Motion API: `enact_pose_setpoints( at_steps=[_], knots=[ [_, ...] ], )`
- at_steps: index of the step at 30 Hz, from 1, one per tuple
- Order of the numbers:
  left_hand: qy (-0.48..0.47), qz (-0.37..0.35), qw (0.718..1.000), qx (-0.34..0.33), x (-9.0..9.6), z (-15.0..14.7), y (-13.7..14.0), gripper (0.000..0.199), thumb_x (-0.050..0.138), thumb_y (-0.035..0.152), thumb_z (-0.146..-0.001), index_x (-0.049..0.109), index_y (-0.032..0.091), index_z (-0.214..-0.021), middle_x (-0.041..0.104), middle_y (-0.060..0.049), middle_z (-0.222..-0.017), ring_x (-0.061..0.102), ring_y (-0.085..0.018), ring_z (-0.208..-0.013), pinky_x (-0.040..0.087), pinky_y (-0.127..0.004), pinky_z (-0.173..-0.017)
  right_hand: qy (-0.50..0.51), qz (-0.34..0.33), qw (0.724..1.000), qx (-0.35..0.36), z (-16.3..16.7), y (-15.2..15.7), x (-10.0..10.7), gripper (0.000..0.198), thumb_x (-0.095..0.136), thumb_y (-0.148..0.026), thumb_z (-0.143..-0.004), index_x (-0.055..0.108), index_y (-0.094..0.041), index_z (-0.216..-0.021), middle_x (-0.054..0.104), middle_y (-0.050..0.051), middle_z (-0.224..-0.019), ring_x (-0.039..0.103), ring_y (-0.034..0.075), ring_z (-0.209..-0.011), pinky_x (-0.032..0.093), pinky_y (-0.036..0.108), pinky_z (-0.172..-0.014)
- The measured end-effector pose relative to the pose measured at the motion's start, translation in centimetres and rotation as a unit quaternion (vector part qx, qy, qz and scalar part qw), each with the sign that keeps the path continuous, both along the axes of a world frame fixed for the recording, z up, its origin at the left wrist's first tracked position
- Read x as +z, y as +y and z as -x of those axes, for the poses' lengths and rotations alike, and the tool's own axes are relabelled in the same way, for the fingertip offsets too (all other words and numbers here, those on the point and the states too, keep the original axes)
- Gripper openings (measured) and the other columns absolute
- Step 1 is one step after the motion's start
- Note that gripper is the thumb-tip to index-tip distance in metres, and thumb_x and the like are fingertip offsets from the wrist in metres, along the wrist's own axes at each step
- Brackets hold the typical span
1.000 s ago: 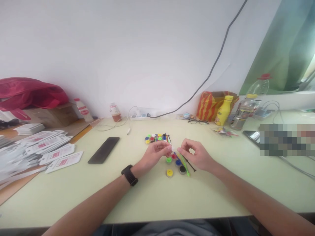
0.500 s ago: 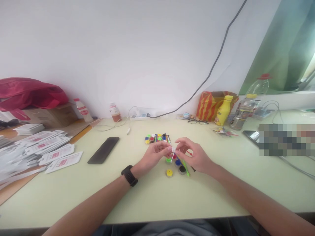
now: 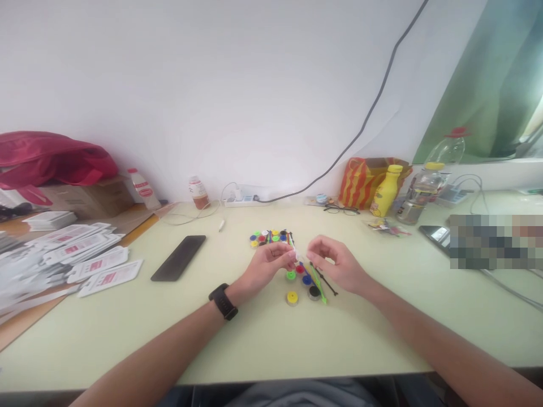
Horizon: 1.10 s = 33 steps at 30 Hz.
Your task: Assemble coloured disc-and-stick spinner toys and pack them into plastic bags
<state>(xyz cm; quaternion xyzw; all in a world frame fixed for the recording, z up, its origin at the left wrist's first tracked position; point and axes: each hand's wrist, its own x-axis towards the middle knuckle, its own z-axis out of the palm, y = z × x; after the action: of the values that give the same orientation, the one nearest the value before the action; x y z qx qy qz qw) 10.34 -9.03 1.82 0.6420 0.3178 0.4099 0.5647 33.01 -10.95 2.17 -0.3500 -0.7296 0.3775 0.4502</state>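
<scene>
My left hand is closed in a pinch on a small white plastic piece, whose exact shape is blurred. Just to its right, my right hand has its thumb and forefinger drawn together; whatever lies between them is too small to make out. Below the hands lie a green arrow-shaped stick and a black one. Round coloured discs are scattered there: yellow, black, blue, red and green. Behind my left hand, several more discs and sticks sit grouped.
A black phone lies left, beyond it a pile of white tags. Along the back stand a drink bottle, a power strip, eyeglasses, a striped bag, a yellow bottle and a clear bottle.
My right hand has moved slightly right, away from my left. The white stick that hung down between the hands no longer shows there. More of the black stick is uncovered.
</scene>
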Motion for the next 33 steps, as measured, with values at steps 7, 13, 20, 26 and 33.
enact_pose_setpoints(
  at_steps=[7,13,20,26,33],
  knots=[
    [-0.013,0.003,1.000,0.018,0.2,-0.1,-0.2,0.031,0.077,0.042,-0.092,0.073,0.013,-0.103,0.071,-0.006,-0.082,0.066,-0.015,-0.077,0.054,-0.028,-0.075,0.075,0.081,0.993,-0.042,0.4,-0.2,-0.7,0.060,0.067,-0.051,-0.094,0.044,-0.029,-0.145,0.059,-0.003,-0.086,0.050,0.013,-0.062,0.043,0.029,-0.061],
    [-0.009,-0.002,1.000,0.028,0.2,0.0,-0.1,0.032,0.079,0.042,-0.090,0.073,0.013,-0.103,0.070,-0.005,-0.080,0.066,-0.016,-0.076,0.053,-0.028,-0.074,0.069,0.211,0.969,0.104,-0.2,0.0,0.0,0.070,0.044,-0.061,-0.104,0.037,-0.021,-0.047,0.026,-0.004,-0.050,0.027,0.012,-0.052,0.030,0.032,-0.057],
    [-0.009,-0.004,1.000,0.019,0.1,-0.1,-0.1,0.033,0.079,0.043,-0.090,0.073,0.014,-0.102,0.071,-0.006,-0.081,0.067,-0.017,-0.077,0.054,-0.029,-0.074,0.097,0.071,0.993,0.012,0.4,-0.4,0.1,0.026,0.072,-0.043,-0.094,0.058,-0.022,-0.087,0.058,0.000,-0.081,0.053,0.015,-0.071,0.044,0.030,-0.066],
    [-0.009,-0.006,1.000,-0.005,0.1,0.0,-0.1,0.030,0.076,0.043,-0.092,0.073,0.014,-0.102,0.071,-0.006,-0.084,0.066,-0.016,-0.077,0.054,-0.029,-0.076,-0.005,0.000,1.000,-0.007,0.8,-0.6,-0.5,0.031,0.069,-0.032,-0.094,0.061,-0.028,-0.124,0.069,0.003,-0.105,0.066,0.017,-0.083,0.055,0.034,-0.075],
    [-0.002,-0.001,1.000,-0.005,0.1,0.0,-0.1,0.030,0.076,0.043,-0.093,0.072,0.014,-0.101,0.071,-0.006,-0.085,0.066,-0.016,-0.077,0.054,-0.029,-0.076,-0.001,-0.015,1.000,-0.025,0.8,-0.8,-0.5,0.044,0.068,-0.034,-0.094,0.055,-0.030,-0.136,0.066,0.001,-0.100,0.062,0.015,-0.075,0.054,0.032,-0.070]
  ],
)
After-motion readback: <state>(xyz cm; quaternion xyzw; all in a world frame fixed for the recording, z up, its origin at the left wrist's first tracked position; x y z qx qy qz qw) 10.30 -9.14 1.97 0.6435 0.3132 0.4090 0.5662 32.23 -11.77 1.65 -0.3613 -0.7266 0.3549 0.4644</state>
